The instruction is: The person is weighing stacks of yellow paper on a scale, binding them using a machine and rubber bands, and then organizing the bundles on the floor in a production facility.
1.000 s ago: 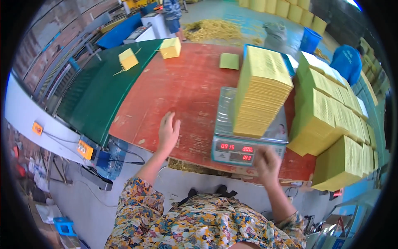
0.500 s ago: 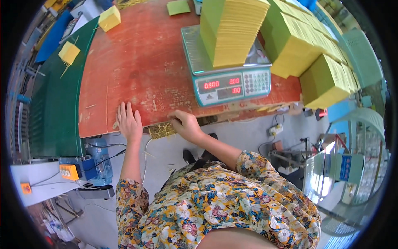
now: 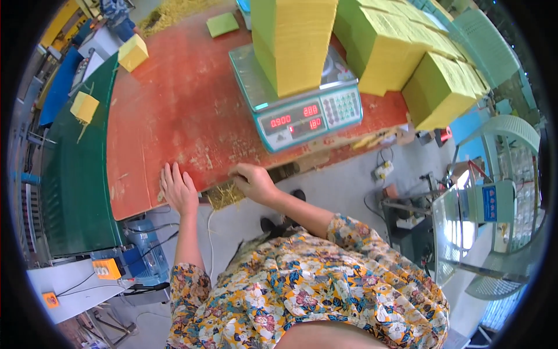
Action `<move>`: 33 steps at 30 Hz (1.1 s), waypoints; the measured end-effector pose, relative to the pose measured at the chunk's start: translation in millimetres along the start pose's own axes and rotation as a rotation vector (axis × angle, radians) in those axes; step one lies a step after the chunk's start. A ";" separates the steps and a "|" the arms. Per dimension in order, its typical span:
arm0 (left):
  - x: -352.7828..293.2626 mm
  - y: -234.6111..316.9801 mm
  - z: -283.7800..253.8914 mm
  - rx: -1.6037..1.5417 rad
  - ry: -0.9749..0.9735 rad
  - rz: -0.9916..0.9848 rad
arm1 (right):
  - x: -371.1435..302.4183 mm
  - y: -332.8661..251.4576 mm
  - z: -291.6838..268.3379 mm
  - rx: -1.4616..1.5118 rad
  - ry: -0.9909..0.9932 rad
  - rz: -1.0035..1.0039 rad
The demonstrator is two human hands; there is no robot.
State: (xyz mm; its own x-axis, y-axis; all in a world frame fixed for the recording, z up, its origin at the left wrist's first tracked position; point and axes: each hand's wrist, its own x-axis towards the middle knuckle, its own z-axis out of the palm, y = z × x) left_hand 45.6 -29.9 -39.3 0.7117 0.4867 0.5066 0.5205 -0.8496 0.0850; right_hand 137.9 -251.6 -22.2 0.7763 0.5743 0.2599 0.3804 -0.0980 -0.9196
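Observation:
My left hand (image 3: 179, 191) lies flat near the front edge of the red worn table (image 3: 168, 104), fingers stretched out and holding nothing. My right hand (image 3: 254, 182) rests at the same edge with its fingers curled in; whatever they may hold is hidden. Beyond it stands a teal-and-white digital scale (image 3: 273, 136) with red lit readouts. A tall stack of yellow paper sheets (image 3: 302, 52) stands on its metal pan, touched by neither hand. Below the edge, between my hands, sits a bit of yellow paper clippings (image 3: 225, 196).
Several yellow paper stacks (image 3: 392, 52) crowd the table's right side. Two small yellow blocks, one on the table's far left (image 3: 133, 53) and one on a green surface (image 3: 84, 107), lie left. A green pad (image 3: 222, 24) lies farther back. Mint-green slatted furniture (image 3: 482, 49) stands at right.
The view has shifted, so the table and scale appear farther left and tilted. One of the scale's readouts has changed. Both hands stay at the table's front edge.

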 end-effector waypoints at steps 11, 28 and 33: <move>45.4 12.9 -23.2 -0.889 -0.169 -0.588 | 18.7 -70.3 -164.9 0.128 0.207 0.061; 326.2 302.0 -139.7 -1.644 -0.767 -0.395 | 271.2 -50.4 -278.7 0.971 0.157 0.118; 340.4 287.9 -88.6 -1.520 -1.026 -0.531 | 265.8 -26.3 -263.8 0.858 0.088 0.093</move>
State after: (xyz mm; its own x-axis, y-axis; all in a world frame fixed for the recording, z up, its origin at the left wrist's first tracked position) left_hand 395.9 -126.9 233.6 0.9028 0.1508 -0.4028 0.3599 0.2482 0.8994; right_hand 466.8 -310.7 148.7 0.8348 0.5261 0.1623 -0.1697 0.5263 -0.8332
